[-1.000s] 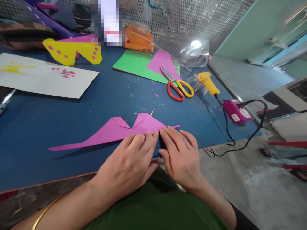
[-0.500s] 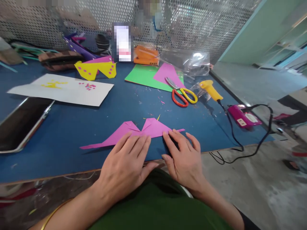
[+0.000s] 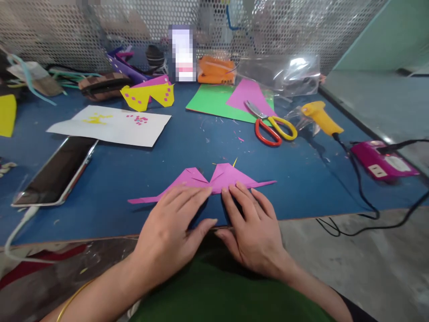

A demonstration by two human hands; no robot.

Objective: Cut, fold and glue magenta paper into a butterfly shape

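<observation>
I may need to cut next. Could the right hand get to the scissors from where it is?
Probably yes: the right hand rests on the pink paper, and only bare blue table lies between it and the scissors.

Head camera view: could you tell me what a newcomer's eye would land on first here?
Probably the folded pink paper at the near edge of the blue table, pressed flat under the left hand and right hand. Next, the red-and-yellow scissors lying behind it on the green sheet, beside the yellow glue gun.
</observation>
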